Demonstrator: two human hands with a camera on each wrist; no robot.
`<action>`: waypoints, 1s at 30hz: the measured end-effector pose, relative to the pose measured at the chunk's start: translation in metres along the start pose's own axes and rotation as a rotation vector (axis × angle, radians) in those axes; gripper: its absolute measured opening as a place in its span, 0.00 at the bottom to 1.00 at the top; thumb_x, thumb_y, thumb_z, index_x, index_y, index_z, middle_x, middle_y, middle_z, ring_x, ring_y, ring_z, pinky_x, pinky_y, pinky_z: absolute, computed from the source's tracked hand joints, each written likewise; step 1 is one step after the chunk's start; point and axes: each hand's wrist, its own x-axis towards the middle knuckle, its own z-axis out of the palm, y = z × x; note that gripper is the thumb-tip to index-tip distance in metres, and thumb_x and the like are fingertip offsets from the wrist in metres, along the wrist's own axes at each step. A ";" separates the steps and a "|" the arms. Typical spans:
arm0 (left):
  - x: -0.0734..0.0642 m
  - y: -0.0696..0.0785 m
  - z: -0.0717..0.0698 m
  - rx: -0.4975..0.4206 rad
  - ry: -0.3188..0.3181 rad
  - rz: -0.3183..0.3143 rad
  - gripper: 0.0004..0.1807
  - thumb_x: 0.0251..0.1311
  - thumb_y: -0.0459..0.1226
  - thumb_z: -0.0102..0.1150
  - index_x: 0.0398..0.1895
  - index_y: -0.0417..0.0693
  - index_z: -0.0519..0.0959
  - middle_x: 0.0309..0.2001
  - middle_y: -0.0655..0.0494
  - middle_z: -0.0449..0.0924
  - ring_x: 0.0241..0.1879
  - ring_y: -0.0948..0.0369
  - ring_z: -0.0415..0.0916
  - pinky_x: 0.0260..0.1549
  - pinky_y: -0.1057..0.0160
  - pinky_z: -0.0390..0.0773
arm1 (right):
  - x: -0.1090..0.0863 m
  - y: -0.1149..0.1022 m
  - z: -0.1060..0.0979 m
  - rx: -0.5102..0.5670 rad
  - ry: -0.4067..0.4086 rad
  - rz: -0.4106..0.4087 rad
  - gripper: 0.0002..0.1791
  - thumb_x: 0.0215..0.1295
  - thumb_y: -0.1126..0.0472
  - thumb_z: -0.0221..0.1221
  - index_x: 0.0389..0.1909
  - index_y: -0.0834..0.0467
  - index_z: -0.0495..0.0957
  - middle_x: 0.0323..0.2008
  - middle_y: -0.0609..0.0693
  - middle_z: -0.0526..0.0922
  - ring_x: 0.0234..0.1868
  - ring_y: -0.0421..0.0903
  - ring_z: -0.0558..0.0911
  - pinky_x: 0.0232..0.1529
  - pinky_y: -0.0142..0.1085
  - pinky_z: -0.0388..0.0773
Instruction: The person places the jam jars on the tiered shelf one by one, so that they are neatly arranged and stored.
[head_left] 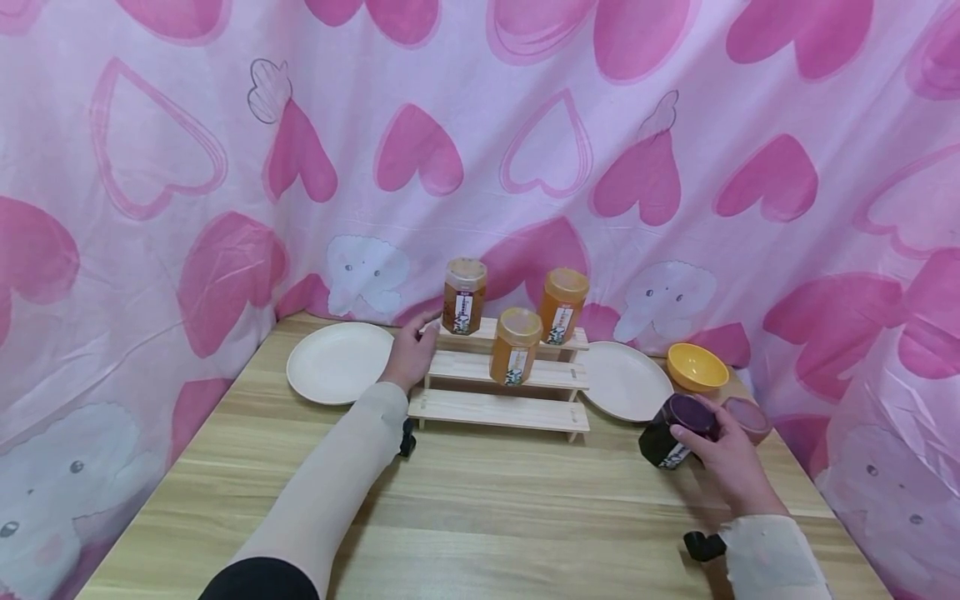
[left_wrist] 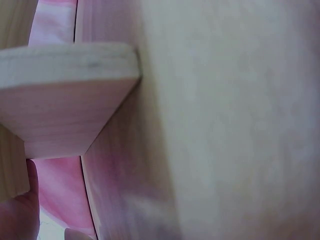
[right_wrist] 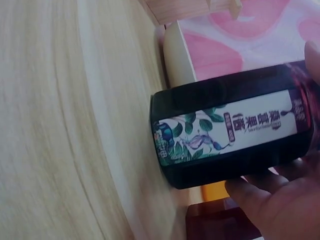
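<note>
My right hand [head_left: 731,467] grips a dark jam jar [head_left: 663,442] with a purple lid, tilted, close over the table at the right. In the right wrist view its label [right_wrist: 225,130] shows leaves and printed characters. My left hand [head_left: 412,354] holds the upper left end of a three-tier wooden stand [head_left: 498,408], fingertips at the top board. On the top tier stand a brown-amber jar [head_left: 459,308] by my left fingers and an orange jar [head_left: 566,296] at the right. A honey-coloured jar [head_left: 515,342] stands on the middle tier.
Another jar with a pinkish lid [head_left: 747,417] stands just behind my right hand, partly hidden. White plates flank the stand, one left [head_left: 330,367] and one right [head_left: 626,387]. A yellow bowl [head_left: 697,367] sits at the back right. A pink heart-print curtain [head_left: 480,208] hangs behind the table.
</note>
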 end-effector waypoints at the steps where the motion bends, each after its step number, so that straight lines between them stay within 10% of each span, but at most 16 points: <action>1: 0.000 0.000 0.000 -0.001 -0.003 -0.001 0.25 0.82 0.52 0.47 0.76 0.62 0.73 0.53 0.33 0.80 0.47 0.42 0.79 0.46 0.53 0.78 | 0.001 0.002 -0.001 -0.005 -0.009 -0.011 0.52 0.73 0.40 0.64 0.86 0.56 0.48 0.77 0.68 0.62 0.71 0.55 0.68 0.47 0.13 0.69; 16: 0.000 -0.001 0.000 0.002 -0.003 0.015 0.26 0.82 0.51 0.47 0.77 0.59 0.72 0.57 0.38 0.81 0.50 0.41 0.80 0.50 0.51 0.78 | 0.001 0.011 0.008 0.209 0.060 -0.056 0.45 0.71 0.53 0.69 0.83 0.55 0.57 0.68 0.53 0.69 0.54 0.23 0.74 0.49 0.18 0.77; 21: 0.000 -0.003 0.000 0.007 -0.003 0.013 0.26 0.82 0.52 0.47 0.77 0.59 0.71 0.56 0.36 0.81 0.48 0.43 0.80 0.48 0.53 0.78 | -0.003 0.003 0.015 0.187 0.116 -0.086 0.44 0.70 0.54 0.70 0.81 0.56 0.61 0.57 0.33 0.75 0.54 0.22 0.74 0.51 0.16 0.74; 30: 0.002 -0.003 -0.001 0.019 0.002 0.010 0.25 0.81 0.54 0.47 0.76 0.63 0.73 0.57 0.41 0.81 0.50 0.45 0.80 0.51 0.49 0.79 | -0.020 -0.040 0.029 0.395 0.100 -0.193 0.39 0.66 0.65 0.72 0.76 0.60 0.69 0.56 0.34 0.81 0.56 0.28 0.80 0.52 0.19 0.77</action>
